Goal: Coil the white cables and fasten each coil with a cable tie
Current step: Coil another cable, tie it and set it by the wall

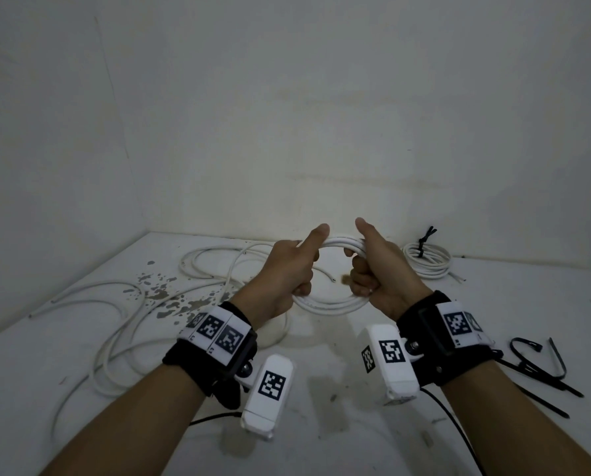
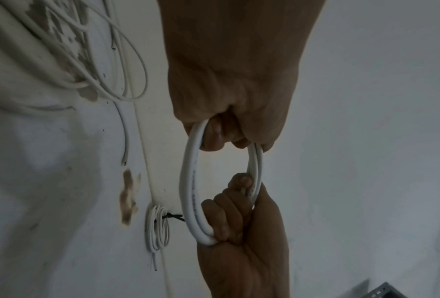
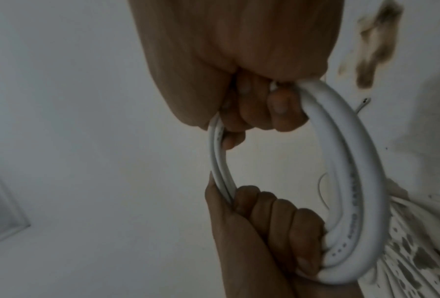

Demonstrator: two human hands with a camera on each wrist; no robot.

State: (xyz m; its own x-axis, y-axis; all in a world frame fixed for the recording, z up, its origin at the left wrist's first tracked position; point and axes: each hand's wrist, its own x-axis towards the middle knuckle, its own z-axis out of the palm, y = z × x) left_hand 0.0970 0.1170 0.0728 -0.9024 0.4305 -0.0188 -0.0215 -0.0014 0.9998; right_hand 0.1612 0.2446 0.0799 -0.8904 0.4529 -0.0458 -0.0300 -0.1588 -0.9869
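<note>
Both hands hold one white cable coil (image 1: pixel 325 304) in the air above the table (image 1: pixel 493 304). The left hand (image 1: pixel 283 269) grips the coil's left side – fingers curled round the strands, thumb extended upward. The right hand (image 1: pixel 376 269) grips the opposite side in the same way, thumb raised. The two hands are apart, with the open ring of the coil between them.

On the table:
- loose white cables (image 1: pixel 122 310) lie uncoiled at the left;
- a finished coil (image 1: pixel 428 261), bound with a black tie, lies at the far right;
- spare black cable ties (image 1: pixel 541 365) lie near the right wrist.
</note>
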